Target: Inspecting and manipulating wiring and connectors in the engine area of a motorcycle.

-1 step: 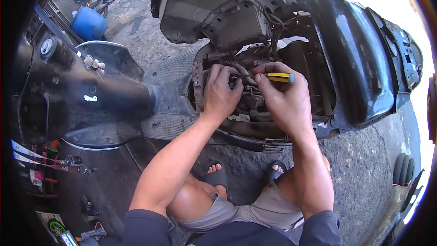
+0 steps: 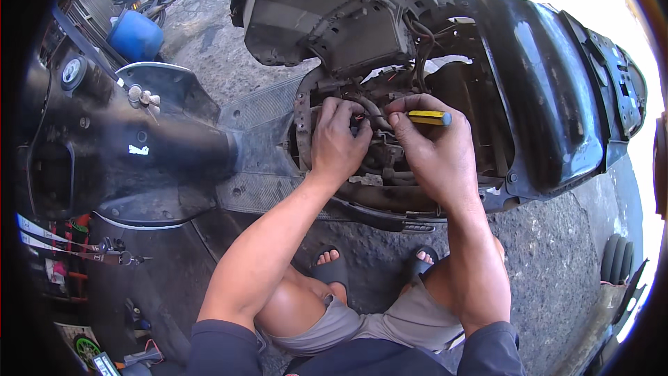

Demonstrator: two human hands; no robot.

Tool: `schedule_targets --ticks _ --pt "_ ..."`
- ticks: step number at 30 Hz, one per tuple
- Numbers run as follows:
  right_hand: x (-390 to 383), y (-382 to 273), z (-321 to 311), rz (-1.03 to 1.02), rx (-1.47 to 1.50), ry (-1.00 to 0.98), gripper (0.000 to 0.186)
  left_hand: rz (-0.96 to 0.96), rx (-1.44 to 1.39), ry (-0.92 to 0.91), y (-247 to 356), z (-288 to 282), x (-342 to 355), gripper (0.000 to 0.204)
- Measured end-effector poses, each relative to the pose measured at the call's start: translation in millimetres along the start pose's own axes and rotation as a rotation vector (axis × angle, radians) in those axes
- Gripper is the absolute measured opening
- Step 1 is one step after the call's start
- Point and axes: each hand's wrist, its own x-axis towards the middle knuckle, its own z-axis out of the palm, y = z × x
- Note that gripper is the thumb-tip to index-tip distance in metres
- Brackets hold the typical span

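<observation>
My right hand point(image 2: 440, 146) grips a small screwdriver point(image 2: 426, 118) with a yellow and black handle and a pale blue end. Its thin shaft points left toward my other hand. In my left hand point(image 2: 337, 138), thumb and fingers pinch a small dark piece point(image 2: 357, 124) with a bit of red on it, perhaps a wiring connector; the fingers cover most of it. Both hands are over the opened engine bay of a scooter, just above a curved hose point(image 2: 372, 108) and grimy metal parts.
A tilted-up seat or storage section point(image 2: 334, 10) stands behind the bay. To the right is the black rear body point(image 2: 543, 90); to the left, the front shield point(image 2: 160, 146) with keys point(image 2: 142, 97). A blue drum point(image 2: 136, 36) stands far left, and tools point(image 2: 115, 254) lie lower left.
</observation>
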Motion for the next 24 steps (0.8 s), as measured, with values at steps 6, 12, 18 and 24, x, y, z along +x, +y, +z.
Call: schedule_targets --ticks 6,12,18,24 --pt "1.7 -2.0 2.0 0.017 -0.031 -0.025 0.016 -0.043 0.014 -0.007 2.3 -2.4 -0.2 0.021" --pt "4.9 -6.0 0.4 -0.006 -0.134 -0.041 0.018 -0.030 0.008 0.012 1.5 -0.3 -1.0 0.021" --pt "10.1 -5.1 7.1 -0.035 -0.111 -0.040 0.017 -0.075 -0.018 -0.003 3.4 -1.9 -0.8 0.018" --pt "12.3 -6.8 8.7 -0.085 -0.141 -0.073 0.017 -0.064 -0.004 0.001 3.1 -2.4 0.1 0.019"
